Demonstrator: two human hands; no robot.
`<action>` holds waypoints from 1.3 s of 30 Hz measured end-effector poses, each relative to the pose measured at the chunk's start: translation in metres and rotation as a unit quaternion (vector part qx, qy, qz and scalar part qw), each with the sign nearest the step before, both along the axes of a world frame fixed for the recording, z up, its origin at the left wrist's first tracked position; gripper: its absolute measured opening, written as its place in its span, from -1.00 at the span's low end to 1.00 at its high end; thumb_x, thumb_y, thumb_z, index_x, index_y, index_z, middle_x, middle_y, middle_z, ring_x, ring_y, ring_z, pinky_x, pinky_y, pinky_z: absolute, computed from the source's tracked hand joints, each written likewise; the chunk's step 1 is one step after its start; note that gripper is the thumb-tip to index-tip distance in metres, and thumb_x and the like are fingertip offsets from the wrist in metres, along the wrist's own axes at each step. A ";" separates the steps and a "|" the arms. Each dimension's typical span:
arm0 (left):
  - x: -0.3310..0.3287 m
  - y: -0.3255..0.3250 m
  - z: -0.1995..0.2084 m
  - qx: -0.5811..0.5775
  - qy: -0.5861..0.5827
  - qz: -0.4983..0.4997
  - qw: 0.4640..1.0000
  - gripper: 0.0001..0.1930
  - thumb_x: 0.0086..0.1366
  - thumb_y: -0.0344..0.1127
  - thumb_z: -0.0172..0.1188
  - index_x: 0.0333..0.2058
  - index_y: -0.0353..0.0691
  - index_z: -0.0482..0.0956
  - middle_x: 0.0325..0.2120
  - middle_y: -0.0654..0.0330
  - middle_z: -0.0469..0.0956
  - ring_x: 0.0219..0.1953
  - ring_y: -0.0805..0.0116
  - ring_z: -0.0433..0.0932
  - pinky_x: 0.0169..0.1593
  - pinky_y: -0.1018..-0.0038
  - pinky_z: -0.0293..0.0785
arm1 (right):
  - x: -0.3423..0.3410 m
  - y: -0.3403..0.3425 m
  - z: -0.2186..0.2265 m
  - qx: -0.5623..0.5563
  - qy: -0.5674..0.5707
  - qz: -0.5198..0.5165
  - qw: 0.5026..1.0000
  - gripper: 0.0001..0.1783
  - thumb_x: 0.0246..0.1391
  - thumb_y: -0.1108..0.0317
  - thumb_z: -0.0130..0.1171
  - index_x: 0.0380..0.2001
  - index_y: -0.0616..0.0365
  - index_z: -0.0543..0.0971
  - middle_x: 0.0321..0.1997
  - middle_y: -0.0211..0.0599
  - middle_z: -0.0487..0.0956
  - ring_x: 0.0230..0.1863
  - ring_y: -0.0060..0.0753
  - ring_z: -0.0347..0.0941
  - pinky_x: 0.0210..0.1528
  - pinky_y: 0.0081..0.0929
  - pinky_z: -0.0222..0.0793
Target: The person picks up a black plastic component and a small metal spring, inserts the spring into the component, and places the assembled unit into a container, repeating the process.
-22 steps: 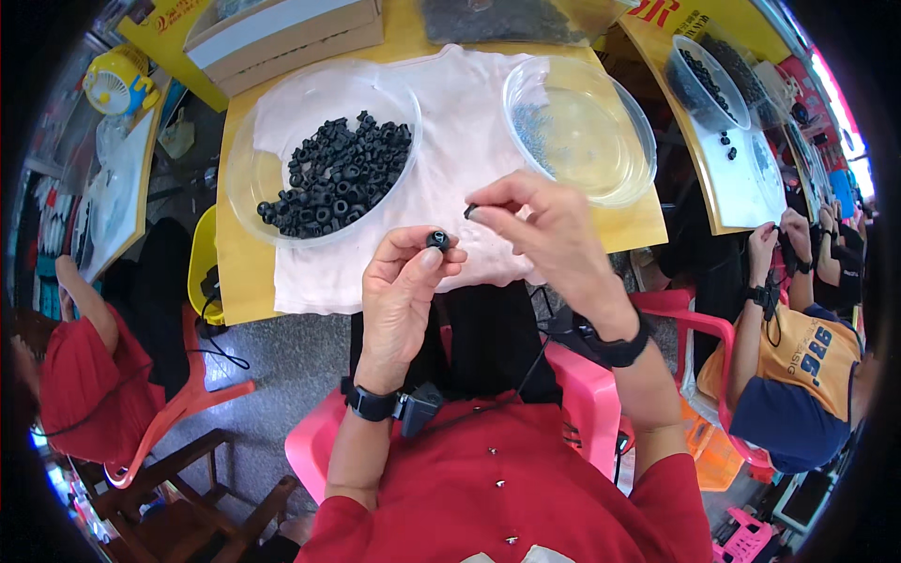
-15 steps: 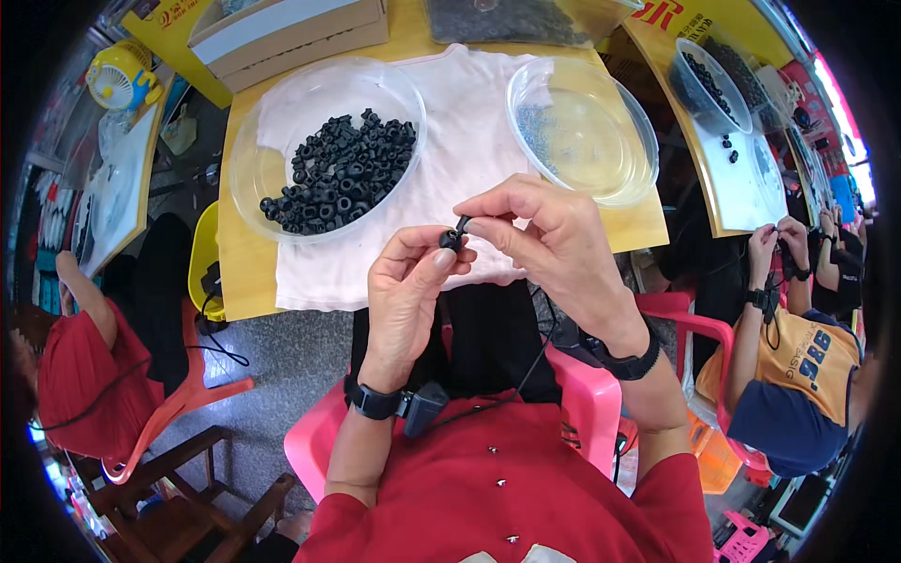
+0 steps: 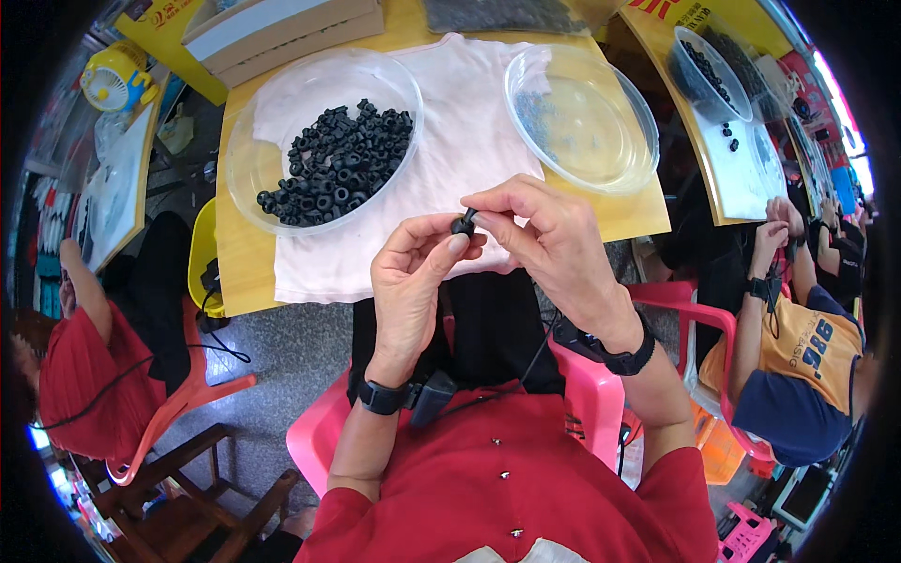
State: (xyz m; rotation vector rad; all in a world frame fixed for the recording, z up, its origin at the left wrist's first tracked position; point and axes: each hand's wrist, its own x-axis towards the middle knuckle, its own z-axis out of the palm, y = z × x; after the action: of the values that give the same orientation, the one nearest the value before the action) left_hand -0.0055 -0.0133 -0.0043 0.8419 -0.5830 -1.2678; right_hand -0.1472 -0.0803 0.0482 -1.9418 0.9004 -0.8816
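Between my hands, in front of the table's near edge, is a small round black part [image 3: 461,226]. My left hand [image 3: 413,267] pinches its body with thumb and forefinger. My right hand [image 3: 544,230] grips a short dark piece that sticks up from its top; the fingertips partly hide this piece. Beyond my left hand stands a clear round tub [image 3: 251,174] with a heap of small black parts [image 3: 343,169] in it. Beyond my right hand, another clear round tub [image 3: 605,174] holds tiny bluish pieces [image 3: 542,122] along its left side.
A pale pink cloth [image 3: 460,122] lies under the tubs on the yellow wooden table [image 3: 643,214]. At the back are a cardboard box [image 3: 282,42] and a clear container of dark pieces [image 3: 507,16]. Co-workers sit left and right; the right one's hands [image 3: 779,225] are at a neighbouring table.
My hands stay together on the black part, with the right fingers slightly shifted and the short piece tilted more to the right. The whole view has shifted slightly.
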 end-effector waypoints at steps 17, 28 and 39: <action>0.003 -0.007 -0.003 0.009 0.037 -0.025 0.999 -0.77 0.25 -0.50 0.14 -0.12 -0.43 0.48 -0.26 0.03 0.58 -0.24 0.29 0.61 -0.10 0.47 0.55 | -0.005 -0.013 0.006 0.013 -0.008 0.004 1.000 -0.87 0.04 0.46 0.16 -0.36 0.32 0.56 -0.41 -0.17 0.57 -0.42 -0.38 0.54 -0.42 -0.52 0.41; 0.000 -0.013 -0.010 0.000 0.014 -0.012 1.000 -0.80 0.25 -0.52 0.14 -0.15 -0.42 0.50 -0.25 0.02 0.58 -0.23 0.26 0.62 -0.09 0.46 0.56 | -0.004 -0.019 -0.003 -0.147 0.065 0.021 0.987 -0.91 -0.01 0.45 0.17 -0.45 0.26 0.54 -0.45 -0.19 0.50 -0.41 -0.13 0.49 -0.39 -0.36 0.39; 0.003 -0.016 -0.010 0.035 0.012 -0.029 0.999 -0.79 0.26 -0.49 0.14 -0.14 -0.45 0.50 -0.24 0.01 0.58 -0.22 0.26 0.62 -0.08 0.47 0.56 | -0.005 -0.031 -0.007 -0.101 0.054 0.047 0.992 -0.88 -0.02 0.44 0.17 -0.47 0.31 0.52 -0.51 -0.09 0.51 -0.46 -0.04 0.49 -0.43 -0.31 0.38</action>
State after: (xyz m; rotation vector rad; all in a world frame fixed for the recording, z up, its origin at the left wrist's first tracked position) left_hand -0.0030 -0.0291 -0.0140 0.8719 -0.5511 -1.3557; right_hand -0.1518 -0.1108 0.0412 -2.2056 0.8004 -0.8465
